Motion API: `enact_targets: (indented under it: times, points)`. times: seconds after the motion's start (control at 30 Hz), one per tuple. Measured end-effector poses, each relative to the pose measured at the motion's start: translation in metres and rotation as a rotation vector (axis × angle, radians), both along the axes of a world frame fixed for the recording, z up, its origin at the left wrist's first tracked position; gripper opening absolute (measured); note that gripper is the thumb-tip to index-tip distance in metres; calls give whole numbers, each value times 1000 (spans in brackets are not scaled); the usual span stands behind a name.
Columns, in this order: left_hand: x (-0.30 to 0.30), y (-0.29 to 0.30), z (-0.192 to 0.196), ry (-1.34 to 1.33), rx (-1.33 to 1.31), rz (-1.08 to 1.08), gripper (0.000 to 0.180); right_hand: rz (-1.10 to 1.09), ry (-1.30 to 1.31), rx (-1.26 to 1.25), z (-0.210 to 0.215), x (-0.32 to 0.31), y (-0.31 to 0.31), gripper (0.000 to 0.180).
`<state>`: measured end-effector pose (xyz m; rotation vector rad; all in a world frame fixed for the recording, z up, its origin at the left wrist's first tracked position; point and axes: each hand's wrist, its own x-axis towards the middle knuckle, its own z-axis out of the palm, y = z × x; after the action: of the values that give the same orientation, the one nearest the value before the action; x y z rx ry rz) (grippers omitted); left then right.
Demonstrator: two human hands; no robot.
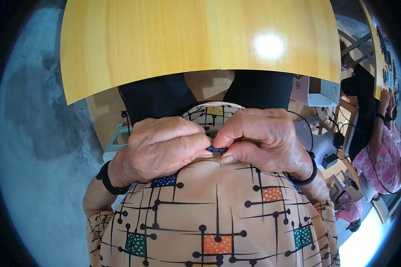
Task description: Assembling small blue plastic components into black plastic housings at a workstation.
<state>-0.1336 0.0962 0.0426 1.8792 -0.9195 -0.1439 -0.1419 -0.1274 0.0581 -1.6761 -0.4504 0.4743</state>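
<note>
Close in front of my patterned shirt (216, 209), both hands meet at a small dark blue piece that looks beaded (215, 149). My left hand (165, 144) pinches its left end between thumb and fingers. On the other side, my right hand (265, 135) holds its right end the same way, with thumb below and index finger above. Most of the piece is hidden behind the fingertips, so its full shape cannot be made out. A black band (106, 179) circles my left wrist, and a dark bracelet (308, 174) my right.
A yellow wooden table (142, 40) with a seam across it lies beyond my lap. Under its right side stands an open white box (323, 93), with loose black cables nearby. At the far right, a person in a pink patterned top (381, 158) has hands at another table (380, 66).
</note>
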Motion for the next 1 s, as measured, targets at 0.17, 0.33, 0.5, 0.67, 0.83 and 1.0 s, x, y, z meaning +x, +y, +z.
enact_targets:
  times: [0.17, 0.33, 0.5, 0.67, 0.83, 1.0]
  points:
    - [-3, -2, -1, 3, -42, -4, 21, 33, -2, 15, -2, 0, -1, 20]
    - [1, -2, -3, -21, -58, -57, 23, 63, 27, 23, -3, -2, -1, 21]
    - [2, -2, -8, -54, -67, -83, 24, 55, 3, 36, -7, -1, 0, 22]
    - [1, -2, -9, -56, -74, -59, 24, 49, 6, 27, -10, 0, 1, 23]
    - [5, -2, -7, -47, -78, -77, 24, 55, -14, 53, -15, 1, 0, 24]
    - [4, -2, -8, -38, -87, -81, 25, 48, 1, 89, -19, 2, -1, 23]
